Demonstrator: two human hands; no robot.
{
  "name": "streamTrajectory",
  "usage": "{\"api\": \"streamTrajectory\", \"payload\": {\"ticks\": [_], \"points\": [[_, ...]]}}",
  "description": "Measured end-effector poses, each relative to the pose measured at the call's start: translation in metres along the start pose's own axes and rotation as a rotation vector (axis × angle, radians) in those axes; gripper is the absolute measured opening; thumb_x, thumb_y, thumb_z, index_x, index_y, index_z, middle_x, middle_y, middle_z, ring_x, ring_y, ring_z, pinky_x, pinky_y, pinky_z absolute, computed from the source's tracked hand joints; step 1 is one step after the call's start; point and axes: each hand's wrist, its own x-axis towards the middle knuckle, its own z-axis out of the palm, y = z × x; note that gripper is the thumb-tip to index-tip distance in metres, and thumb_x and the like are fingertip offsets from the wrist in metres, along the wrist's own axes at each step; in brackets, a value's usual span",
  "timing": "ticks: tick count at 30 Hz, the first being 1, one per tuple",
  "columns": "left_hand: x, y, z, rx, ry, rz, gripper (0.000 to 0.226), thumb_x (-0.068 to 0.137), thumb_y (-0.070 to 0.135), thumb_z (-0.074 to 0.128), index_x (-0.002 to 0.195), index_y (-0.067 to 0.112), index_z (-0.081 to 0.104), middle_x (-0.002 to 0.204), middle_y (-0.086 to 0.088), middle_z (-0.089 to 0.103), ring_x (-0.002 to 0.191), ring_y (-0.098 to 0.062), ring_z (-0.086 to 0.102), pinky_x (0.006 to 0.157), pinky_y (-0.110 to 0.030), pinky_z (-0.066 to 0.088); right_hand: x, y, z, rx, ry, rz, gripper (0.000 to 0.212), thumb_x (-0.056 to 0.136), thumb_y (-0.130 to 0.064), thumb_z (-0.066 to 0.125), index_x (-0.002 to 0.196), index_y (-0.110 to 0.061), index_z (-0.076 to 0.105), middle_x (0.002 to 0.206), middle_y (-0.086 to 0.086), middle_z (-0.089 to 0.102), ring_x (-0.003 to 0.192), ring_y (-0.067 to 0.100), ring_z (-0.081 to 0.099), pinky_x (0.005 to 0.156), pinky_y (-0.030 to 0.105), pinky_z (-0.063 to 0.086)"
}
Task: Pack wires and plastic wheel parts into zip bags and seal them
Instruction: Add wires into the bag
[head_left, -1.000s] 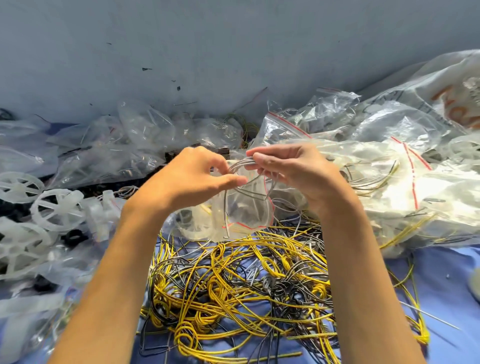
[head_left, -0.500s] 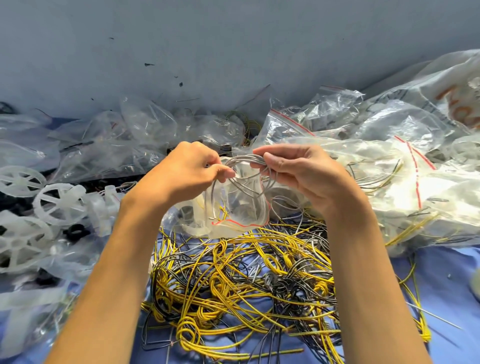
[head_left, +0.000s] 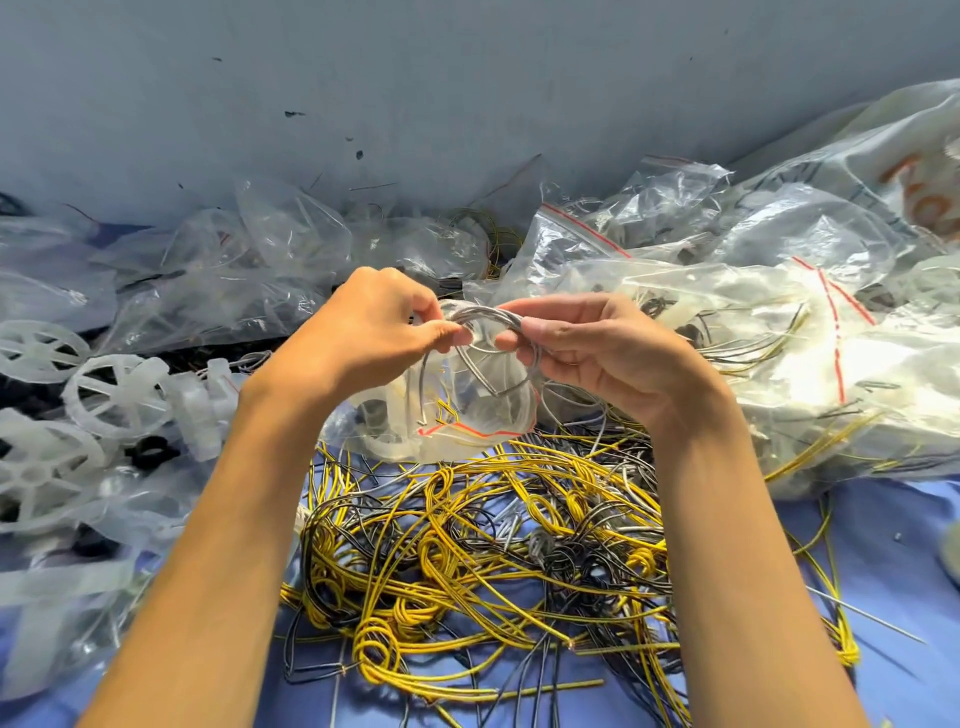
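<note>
Now the left hand (head_left: 374, 332) and the right hand (head_left: 602, 358) both pinch a grey wire coil (head_left: 485, 313) just above a small zip bag (head_left: 483, 421). If either pinch loosens, the stiff coil may spring open and catch in the wire pile (head_left: 467, 545) below.

Looped grey wire coil (head_left: 488, 316) is held up mid-frame, with a small clear zip bag (head_left: 483, 415) with a red seal line hanging just under it. Loose yellow, black and grey wires (head_left: 467, 551) lie tangled below. White spoked wheel parts (head_left: 117, 392) sit left; filled zip bags (head_left: 753, 332) are heaped right.
</note>
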Motion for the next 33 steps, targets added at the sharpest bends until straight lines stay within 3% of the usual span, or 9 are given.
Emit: {"api": "streamTrajectory", "payload": {"ticks": [7,10,13,18,25,33], "points": [[0.000,-0.001,0.000,-0.057,0.005,0.018,0.025,0.074,0.041,0.074,0.069,0.018,0.073,0.044,0.003,0.046,0.040,-0.007,0.033,0.038,-0.014,0.025,-0.001,-0.004,-0.001,-0.101,0.064,0.010,0.020,0.058,-0.016,0.073,0.076,-0.022,0.079,0.075,0.000,0.074,0.069,0.007,0.069,0.067,0.014,0.054],[-0.001,-0.001,-0.001,-0.039,0.001,0.018,0.025,0.074,0.041,0.074,0.069,0.017,0.073,0.046,0.002,0.046,0.040,-0.006,0.036,0.038,-0.013,0.025,0.001,-0.004,0.001,-0.132,0.134,0.003,0.015,0.069,-0.004,0.072,0.070,-0.018,0.078,0.070,0.001,0.073,0.063,0.008,0.068,0.060,0.012,0.052],[0.000,-0.001,-0.002,-0.035,0.008,0.021,0.024,0.075,0.039,0.073,0.072,0.015,0.074,0.046,0.005,0.046,0.040,-0.002,0.040,0.039,-0.012,0.026,0.002,-0.004,0.004,-0.122,0.205,-0.030,0.020,0.078,0.004,0.067,0.076,-0.014,0.075,0.066,0.002,0.072,0.059,0.007,0.067,0.055,0.010,0.050],[0.001,-0.001,0.000,0.000,0.013,0.017,0.025,0.076,0.039,0.074,0.074,0.014,0.073,0.047,0.004,0.045,0.040,-0.006,0.038,0.039,-0.013,0.027,0.003,-0.002,0.005,-0.050,0.240,-0.049,0.018,0.088,0.001,0.058,0.083,-0.012,0.071,0.065,-0.002,0.071,0.060,0.003,0.065,0.054,0.007,0.046],[-0.001,0.000,-0.001,0.003,0.003,0.061,0.022,0.076,0.038,0.073,0.067,0.019,0.067,0.046,0.007,0.044,0.040,-0.002,0.039,0.040,-0.011,0.028,0.005,-0.004,0.009,0.139,0.302,0.034,0.017,0.089,0.000,0.056,0.084,-0.010,0.069,0.065,0.000,0.071,0.058,0.003,0.065,0.049,0.006,0.045],[-0.003,-0.001,-0.005,-0.002,-0.015,0.093,0.022,0.076,0.035,0.074,0.068,0.015,0.068,0.049,0.007,0.045,0.043,0.000,0.040,0.043,-0.011,0.029,0.010,-0.005,0.018,-0.076,0.474,-0.097,0.023,0.084,0.005,0.061,0.072,-0.011,0.071,0.054,-0.002,0.065,0.053,0.004,0.059,0.054,0.009,0.047]]}}
